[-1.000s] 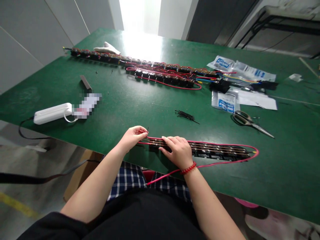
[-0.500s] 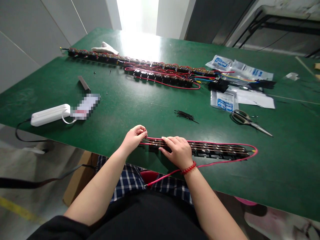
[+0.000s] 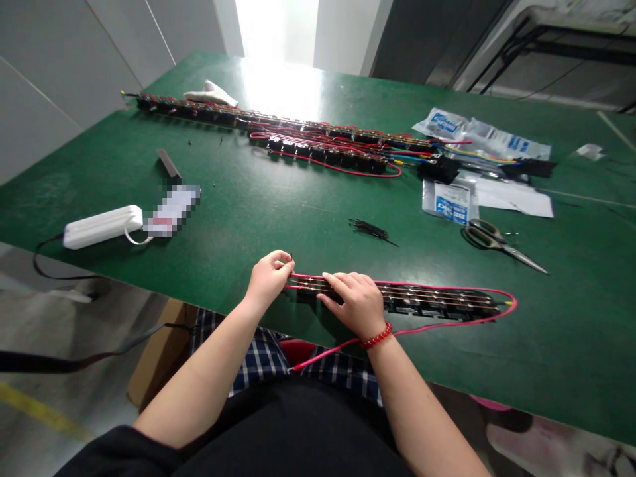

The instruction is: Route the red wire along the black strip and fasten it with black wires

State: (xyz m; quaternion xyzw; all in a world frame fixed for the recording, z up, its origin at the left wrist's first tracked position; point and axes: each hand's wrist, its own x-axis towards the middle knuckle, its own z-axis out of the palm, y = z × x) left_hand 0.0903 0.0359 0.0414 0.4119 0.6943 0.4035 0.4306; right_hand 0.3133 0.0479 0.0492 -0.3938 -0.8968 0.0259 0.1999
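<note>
Because the black strip (image 3: pixel 440 304) lies lengthwise on the green table (image 3: pixel 278 212) right in front of me, I can let the tabletop carry its weight and spend my fingers on control. My right hand (image 3: pixel 355 301) is draped over it, thumb on the near side and fingers across the far edge, gripping from above; how far those fingertips curl down the far side I cannot tell. My left hand (image 3: pixel 271 279) is at the strip's left end, thumb and forefinger pinched on a thin black tie (image 3: pixel 292 257) whose tip sticks up. Whether that pinch also takes in the red wire (image 3: pixel 515 305) is hidden.

To my mind, the right hand's work is steadiness: firm enough that the strip won't twist, light enough not to bend the thin metal lines along its top. The wire follows the far edge, loops round the right end and comes back beneath my right wrist toward my lap, so a careless forearm could tug it out of line. I'd want it straight against the edge, with no slack bulging beside my pinch. The tie looks fine and easily dropped, so a short, close pinch should steer it best. A pile of ties (image 3: pixel 372 230) and the scissors (image 3: pixel 497 244) lie beyond the strip, clear of my elbows.
</note>
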